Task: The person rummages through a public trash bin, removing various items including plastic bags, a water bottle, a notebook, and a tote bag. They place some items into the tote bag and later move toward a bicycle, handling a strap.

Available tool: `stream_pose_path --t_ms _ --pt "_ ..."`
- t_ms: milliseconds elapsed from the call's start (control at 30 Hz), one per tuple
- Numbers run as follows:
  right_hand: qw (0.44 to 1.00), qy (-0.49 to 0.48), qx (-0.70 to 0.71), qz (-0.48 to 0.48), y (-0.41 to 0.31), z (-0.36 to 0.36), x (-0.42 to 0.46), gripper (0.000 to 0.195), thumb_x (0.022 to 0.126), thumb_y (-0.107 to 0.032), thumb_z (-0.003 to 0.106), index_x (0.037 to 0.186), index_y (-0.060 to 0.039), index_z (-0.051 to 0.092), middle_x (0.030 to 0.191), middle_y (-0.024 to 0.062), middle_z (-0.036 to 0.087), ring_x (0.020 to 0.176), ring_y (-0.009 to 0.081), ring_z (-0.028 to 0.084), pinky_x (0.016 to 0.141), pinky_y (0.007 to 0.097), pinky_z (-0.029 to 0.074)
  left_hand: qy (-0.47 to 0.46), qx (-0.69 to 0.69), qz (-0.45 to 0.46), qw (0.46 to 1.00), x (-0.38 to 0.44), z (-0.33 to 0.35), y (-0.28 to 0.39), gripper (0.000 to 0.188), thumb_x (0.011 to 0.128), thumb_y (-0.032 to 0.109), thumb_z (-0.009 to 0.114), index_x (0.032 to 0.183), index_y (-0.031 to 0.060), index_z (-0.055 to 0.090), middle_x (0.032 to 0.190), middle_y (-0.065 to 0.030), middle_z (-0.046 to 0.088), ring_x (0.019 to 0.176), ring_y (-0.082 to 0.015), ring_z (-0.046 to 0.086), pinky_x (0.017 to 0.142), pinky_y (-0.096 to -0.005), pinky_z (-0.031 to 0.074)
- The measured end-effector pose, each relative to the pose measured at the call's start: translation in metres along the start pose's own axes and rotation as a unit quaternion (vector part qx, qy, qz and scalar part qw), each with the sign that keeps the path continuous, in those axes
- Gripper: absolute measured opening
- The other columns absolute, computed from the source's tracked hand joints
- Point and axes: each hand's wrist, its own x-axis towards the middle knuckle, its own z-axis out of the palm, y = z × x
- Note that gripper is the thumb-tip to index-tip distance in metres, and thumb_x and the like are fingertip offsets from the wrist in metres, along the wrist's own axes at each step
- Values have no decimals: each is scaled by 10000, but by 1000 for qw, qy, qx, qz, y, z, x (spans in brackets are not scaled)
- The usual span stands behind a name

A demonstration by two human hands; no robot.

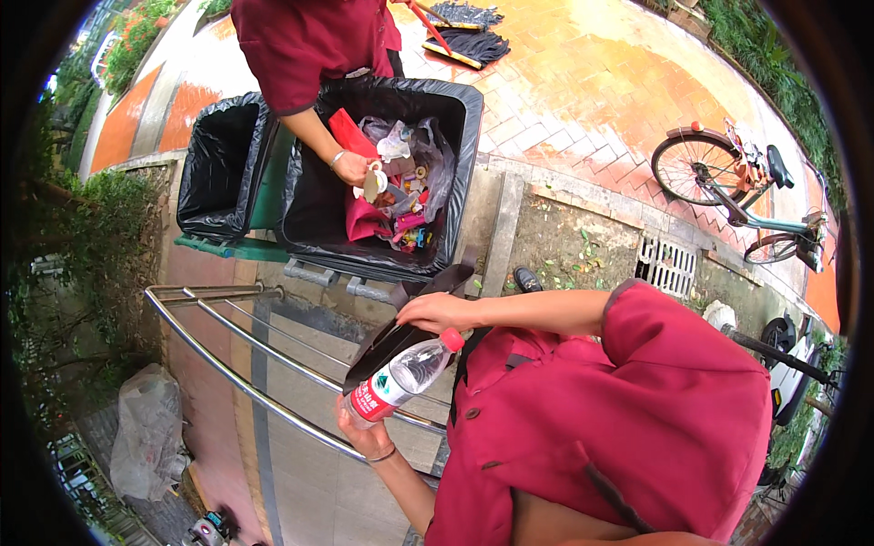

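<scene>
My left hand (365,437), with a thin band at the wrist, holds the base of a clear plastic bottle (403,379) with a red cap and a red label bearing writing. The bottle leans up to the right and looks empty. My right hand (437,312) is curled over the rim of a dark fabric bag (382,358), just above the bottle cap; its fingertips are partly hidden. The bag lies behind the bottle, its strap rising beside the bin. Beyond it, a black-lined green bin (471,136) holds plastic bags, red material and small colourful items.
A co-worker's hand (351,167) holds a round, pale item over the bin. Another lined bin (218,164) stands to its left. A curved metal railing (273,403) runs below the bins. Mops (471,44) lie on the wet paving; a bicycle (724,177) stands at the right near a drain grate (666,266).
</scene>
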Motion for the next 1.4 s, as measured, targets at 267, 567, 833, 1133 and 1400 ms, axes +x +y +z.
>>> stream_pose_path --t_ms 267,567,833,1133,1400 --pt "889 -81 424 157 -80 -1 -33 786 732 -123 696 1367 -52 238 1354 119 355 1253 211 336 1036 337 286 24 -81 -47 995 -7 23 -37 429 845 416 442 1092 66 465 979 -92 578 827 -237 599 549 -367 516" --pt "819 80 534 191 -76 -1 -10 680 685 -155 750 1248 -49 385 1136 47 510 1094 166 457 984 317 333 29 171 -3 985 -15 16 -39 296 909 314 440 1034 46 462 971 -68 523 875 -172 536 772 -292 432" --pt "985 -26 46 162 -38 -49 -27 632 598 -268 741 1107 -45 440 979 165 564 937 314 558 809 370 443 43 533 278 798 -1 7 -20 135 891 97 449 827 14 364 908 -131 432 913 -240 437 865 -354 339" --pt "984 -80 -3 157 -32 -50 -43 629 596 -329 724 1094 -46 462 939 170 571 913 326 560 775 387 445 -148 378 120 906 3 86 -12 416 898 130 501 1289 71 371 844 -27 460 526 -43 396 429 -183 355" --pt "974 -165 13 157 -29 -60 -48 633 599 -308 727 1122 -59 472 959 146 590 886 305 578 753 385 453 -283 601 192 722 1 95 -7 312 868 133 550 1143 11 467 1003 -137 541 892 -281 533 797 -332 426"
